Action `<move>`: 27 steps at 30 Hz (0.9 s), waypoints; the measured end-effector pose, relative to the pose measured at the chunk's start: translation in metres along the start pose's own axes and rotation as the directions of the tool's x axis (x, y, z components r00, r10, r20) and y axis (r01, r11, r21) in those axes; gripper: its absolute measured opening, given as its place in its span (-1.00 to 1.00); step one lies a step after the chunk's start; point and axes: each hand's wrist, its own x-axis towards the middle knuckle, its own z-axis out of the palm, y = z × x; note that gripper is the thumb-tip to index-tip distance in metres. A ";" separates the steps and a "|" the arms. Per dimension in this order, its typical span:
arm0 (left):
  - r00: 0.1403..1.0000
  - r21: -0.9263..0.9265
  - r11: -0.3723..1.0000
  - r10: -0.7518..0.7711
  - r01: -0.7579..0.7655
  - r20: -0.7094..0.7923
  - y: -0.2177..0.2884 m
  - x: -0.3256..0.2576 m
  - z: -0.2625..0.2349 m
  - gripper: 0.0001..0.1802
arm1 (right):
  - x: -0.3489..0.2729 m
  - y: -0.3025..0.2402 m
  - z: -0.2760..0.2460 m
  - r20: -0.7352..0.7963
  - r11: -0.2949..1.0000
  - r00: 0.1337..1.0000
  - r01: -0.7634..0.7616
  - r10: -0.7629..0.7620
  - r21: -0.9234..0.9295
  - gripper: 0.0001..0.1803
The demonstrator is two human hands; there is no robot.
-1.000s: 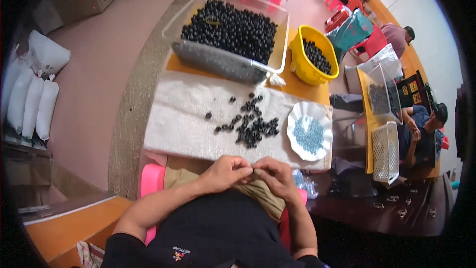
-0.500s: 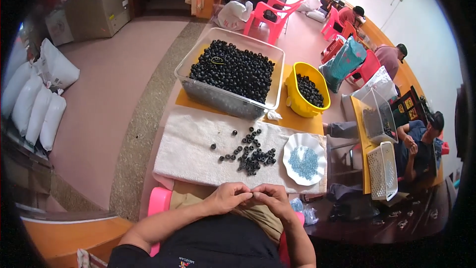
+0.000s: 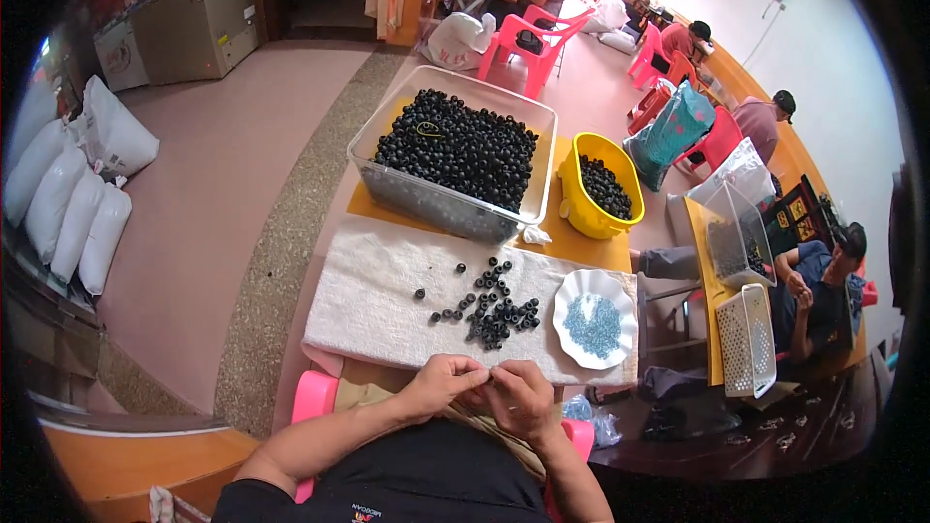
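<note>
My left hand (image 3: 448,385) and my right hand (image 3: 523,399) meet at the fingertips just off the near edge of a white towel (image 3: 373,295). Both are closed in a pinch, and what sits between the fingers is too small or hidden to make out. Beyond them, a loose cluster of small black ring-like pieces (image 3: 496,318) with holes lies on the towel. To its right stands a white scalloped dish (image 3: 626,327) holding many tiny pale-blue clear pieces (image 3: 593,323).
Behind the towel are a clear plastic bin (image 3: 426,208) and a yellow tub (image 3: 573,199), both holding black pieces. White sacks (image 3: 87,213) stand at the left. At the right, a co-worker (image 3: 823,281) sits by a table with a white perforated basket (image 3: 746,339).
My right hand has turned, its back now facing up more, while its fingertips stay by the left ones. The whole view has shifted slightly; the pieces on the towel look unchanged.
</note>
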 end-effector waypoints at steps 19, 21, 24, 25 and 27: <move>0.990 0.090 0.990 0.115 -0.107 -0.079 0.004 -0.005 0.009 -0.77 | -0.003 0.002 0.014 -0.081 0.997 0.997 -0.002 -0.004 -0.078 -0.58; 0.991 0.097 0.990 0.107 -0.100 -0.076 0.005 -0.004 0.012 -0.77 | -0.005 0.001 0.011 -0.087 0.997 0.996 -0.013 0.007 -0.073 -0.57; 0.991 0.096 0.991 0.105 -0.097 -0.085 0.002 -0.004 0.011 -0.77 | -0.004 -0.001 0.010 -0.055 0.999 0.998 -0.037 0.035 -0.034 -0.61; 0.991 0.093 0.991 0.104 -0.095 -0.088 0.000 -0.004 0.011 -0.77 | -0.004 -0.001 0.008 -0.025 0.998 0.998 -0.059 0.059 -0.003 -0.66; 0.991 0.091 0.991 0.110 -0.103 -0.081 0.001 -0.004 0.010 -0.77 | -0.002 0.002 0.003 0.021 0.997 0.997 -0.076 0.075 0.012 -0.64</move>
